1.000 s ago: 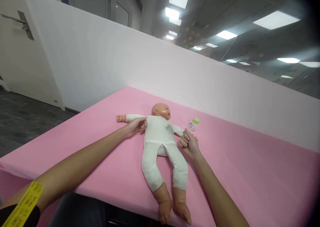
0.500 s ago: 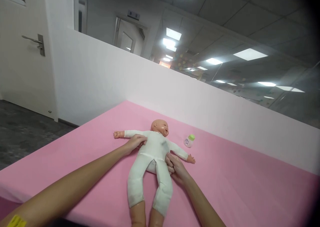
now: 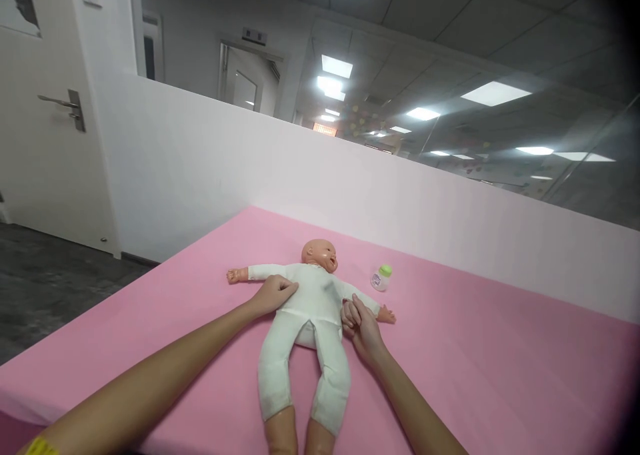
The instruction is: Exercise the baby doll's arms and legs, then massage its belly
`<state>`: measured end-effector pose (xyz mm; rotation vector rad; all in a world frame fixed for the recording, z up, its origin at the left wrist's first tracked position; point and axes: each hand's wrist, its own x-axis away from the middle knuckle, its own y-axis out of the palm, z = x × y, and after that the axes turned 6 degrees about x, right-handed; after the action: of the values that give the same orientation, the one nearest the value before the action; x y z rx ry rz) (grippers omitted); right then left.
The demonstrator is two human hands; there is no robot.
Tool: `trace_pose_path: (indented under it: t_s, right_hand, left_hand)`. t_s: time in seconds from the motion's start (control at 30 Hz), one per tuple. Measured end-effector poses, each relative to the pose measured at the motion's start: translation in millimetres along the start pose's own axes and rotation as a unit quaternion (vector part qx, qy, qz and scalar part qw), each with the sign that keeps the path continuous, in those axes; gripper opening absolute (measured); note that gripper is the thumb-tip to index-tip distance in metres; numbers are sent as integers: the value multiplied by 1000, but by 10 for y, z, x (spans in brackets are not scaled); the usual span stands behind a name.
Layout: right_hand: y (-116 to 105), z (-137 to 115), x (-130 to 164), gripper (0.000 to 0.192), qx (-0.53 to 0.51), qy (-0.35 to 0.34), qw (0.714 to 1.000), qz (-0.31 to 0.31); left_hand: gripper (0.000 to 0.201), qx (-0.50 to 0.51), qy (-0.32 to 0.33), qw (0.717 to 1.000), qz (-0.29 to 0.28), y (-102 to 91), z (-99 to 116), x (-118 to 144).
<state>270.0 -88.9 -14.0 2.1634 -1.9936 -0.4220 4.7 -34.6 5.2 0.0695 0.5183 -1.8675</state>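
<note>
A baby doll (image 3: 311,291) lies on its back with arms spread, its body in white cloth and its head turned to the right. At the doll's left-hand side in view, my left hand (image 3: 274,295) has its fingers curled, the thumb side against the white torso, seemingly gripping its edge. My right hand (image 3: 362,327) is a loose fist by the other side of the waist, below the doll's outstretched arm. Nothing shows in it. Beyond that arm stands a small clear bottle (image 3: 381,279) with a green cap.
A pink sheet (image 3: 450,361) covers the table under the doll. Behind it runs a low white partition wall (image 3: 320,175) with glass above. A white door (image 3: 50,141) with a lever handle is at the left, over a dark floor (image 3: 30,275).
My right hand has risen slightly from the doll's hip and moved a little outward. My left hand has shifted slightly, its thumb side now further onto the torso. The view has tilted a little.
</note>
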Motion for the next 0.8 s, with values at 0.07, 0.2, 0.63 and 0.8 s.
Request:
trace_pose_path:
  t_s: [0.07,0.2,0.63,0.8]
  right_hand:
    - [-15,35,-11,62,20,-1,1000,-9]
    - [-21,88,-23,61,66,-13,998,-5]
    - [-72,113,87,57,391,-195,898,-48]
    - [-116,127,95,57,403,-193,893,-56]
  left_hand:
    - [55,-4,3,1000,-6,-2,-8,-6]
    - [54,-11,10,1000,-5,4,-39,-17]
    - [55,-2,11,1000,13,54,-150,-18]
    - [58,-3,11,1000,14,54,-135,5]
